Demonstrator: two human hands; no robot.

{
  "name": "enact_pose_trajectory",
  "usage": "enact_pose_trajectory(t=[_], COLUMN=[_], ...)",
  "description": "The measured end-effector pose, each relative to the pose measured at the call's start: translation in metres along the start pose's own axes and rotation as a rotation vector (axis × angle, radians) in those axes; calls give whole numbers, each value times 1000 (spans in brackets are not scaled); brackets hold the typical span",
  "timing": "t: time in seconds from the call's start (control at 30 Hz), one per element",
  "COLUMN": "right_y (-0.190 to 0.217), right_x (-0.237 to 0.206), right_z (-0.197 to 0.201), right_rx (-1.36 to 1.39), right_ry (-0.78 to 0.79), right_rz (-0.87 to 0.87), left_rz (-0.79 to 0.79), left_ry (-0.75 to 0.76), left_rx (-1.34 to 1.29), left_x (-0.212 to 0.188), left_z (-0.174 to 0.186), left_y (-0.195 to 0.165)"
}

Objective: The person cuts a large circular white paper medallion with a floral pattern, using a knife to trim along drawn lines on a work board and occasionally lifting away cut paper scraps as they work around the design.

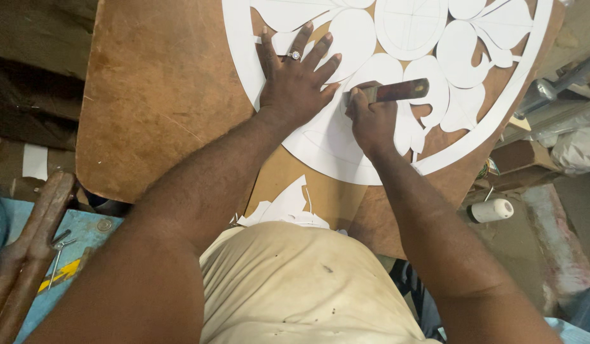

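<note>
The left hand (297, 81) lies flat with its fingers (320, 52) spread on the white paper pattern (346, 137), likely to pin it against the brown board (158, 95) serving as the worktop. The right hand (371, 121) has its fingers curled tight around a flat metal blade tool (397, 91), its edge just beside the left palm. Paper offcuts (285, 207) lie near the body. 1 white bottle (492, 210) sits at right; its contents cannot be told.
</note>
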State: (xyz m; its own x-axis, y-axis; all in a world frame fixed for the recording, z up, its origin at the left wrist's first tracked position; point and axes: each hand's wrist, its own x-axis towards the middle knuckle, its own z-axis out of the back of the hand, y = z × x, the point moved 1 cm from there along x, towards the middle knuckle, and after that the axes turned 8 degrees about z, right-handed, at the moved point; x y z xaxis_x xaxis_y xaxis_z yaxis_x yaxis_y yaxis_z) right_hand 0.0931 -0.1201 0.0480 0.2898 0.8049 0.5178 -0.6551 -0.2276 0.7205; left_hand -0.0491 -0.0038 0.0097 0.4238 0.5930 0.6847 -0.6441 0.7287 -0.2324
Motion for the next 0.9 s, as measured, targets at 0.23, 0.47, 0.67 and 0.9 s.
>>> enact_pose_trajectory(t=[0.23,0.47,0.67,0.9], right_y=[-3,-5,-8,-13], right_x=[0,-1,-2,-3], right_z=[5,10,16,23], right_rx=[-66,-78,-96,-84], right_ry=[71,137,209,294], right_rz=[9,47,32,66], left_rz=[9,10,23,33], left_ry=[10,13,50,79], left_rx=[12,12,57,73], left_x=[1,-1,-1,0], left_z=[-2,2,4,3], left_y=[0,-1,-3,-4])
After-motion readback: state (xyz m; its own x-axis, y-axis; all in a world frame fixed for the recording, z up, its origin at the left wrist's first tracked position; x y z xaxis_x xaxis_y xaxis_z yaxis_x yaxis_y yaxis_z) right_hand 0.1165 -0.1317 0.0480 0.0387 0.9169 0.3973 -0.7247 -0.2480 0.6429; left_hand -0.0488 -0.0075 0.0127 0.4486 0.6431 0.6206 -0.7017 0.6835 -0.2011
